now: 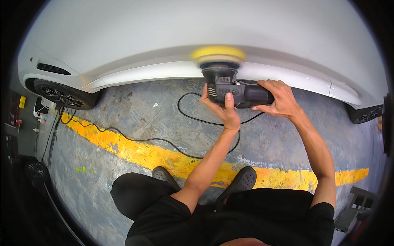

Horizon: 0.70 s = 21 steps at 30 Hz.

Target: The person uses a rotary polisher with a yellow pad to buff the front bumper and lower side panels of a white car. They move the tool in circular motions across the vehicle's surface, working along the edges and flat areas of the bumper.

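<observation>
A black electric polisher (225, 86) with a blurred yellow foam pad (217, 53) is held against the lower side of a white car (135, 37). My left hand (221, 108) grips the polisher's head from below, thumb over its housing. My right hand (277, 98) is wrapped round the rear handle of the polisher. The black power cord (160, 139) lies in loops on the floor beneath.
The car's wheels (61, 93) stand at left and right. A painted yellow line (115, 141) crosses the concrete floor (131, 102) by my clogs (240, 180). Small bottles and other items (22, 102) are at the far left; a grey plastic object (355, 207) lies at the lower right.
</observation>
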{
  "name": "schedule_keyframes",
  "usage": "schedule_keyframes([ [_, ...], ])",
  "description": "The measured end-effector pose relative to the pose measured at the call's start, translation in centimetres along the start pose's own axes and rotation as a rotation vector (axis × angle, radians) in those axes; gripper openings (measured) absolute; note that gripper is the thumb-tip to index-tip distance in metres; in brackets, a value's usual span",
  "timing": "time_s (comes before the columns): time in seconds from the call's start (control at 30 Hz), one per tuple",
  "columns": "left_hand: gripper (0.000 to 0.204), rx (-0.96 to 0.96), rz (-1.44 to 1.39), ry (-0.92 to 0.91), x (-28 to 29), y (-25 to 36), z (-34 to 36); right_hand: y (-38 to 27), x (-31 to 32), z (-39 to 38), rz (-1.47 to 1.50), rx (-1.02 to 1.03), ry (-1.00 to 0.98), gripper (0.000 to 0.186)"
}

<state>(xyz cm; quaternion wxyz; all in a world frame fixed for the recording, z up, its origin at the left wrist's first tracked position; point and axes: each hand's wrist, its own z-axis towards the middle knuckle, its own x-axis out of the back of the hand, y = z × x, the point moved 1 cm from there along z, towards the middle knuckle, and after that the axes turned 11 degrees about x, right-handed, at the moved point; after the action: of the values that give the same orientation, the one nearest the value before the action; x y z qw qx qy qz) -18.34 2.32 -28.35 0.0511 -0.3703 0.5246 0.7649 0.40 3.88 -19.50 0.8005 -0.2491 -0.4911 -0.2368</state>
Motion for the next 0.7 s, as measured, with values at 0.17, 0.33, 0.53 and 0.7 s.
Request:
schedule_keyframes([
  [0.17,0.092,-0.102,0.093,-0.077,-1.0,0.4,-0.9,1.3,0.0,-1.7,0.047,0.007,0.036,0.086],
  [0.33,0.098,-0.334,0.301,-0.117,-3.1,5.4,-0.8,-0.1,0.3,-2.1,0.293,-0.040,0.134,0.084],
  [0.53,0.075,-0.630,0.454,-0.196,-5.8,11.8,2.0,-4.4,-0.4,-1.3,0.682,-0.178,0.250,0.074],
  [0.7,0.063,-0.634,0.285,-0.182,-4.0,13.1,5.0,-7.4,0.0,2.9,0.707,-0.188,0.220,0.070],
])
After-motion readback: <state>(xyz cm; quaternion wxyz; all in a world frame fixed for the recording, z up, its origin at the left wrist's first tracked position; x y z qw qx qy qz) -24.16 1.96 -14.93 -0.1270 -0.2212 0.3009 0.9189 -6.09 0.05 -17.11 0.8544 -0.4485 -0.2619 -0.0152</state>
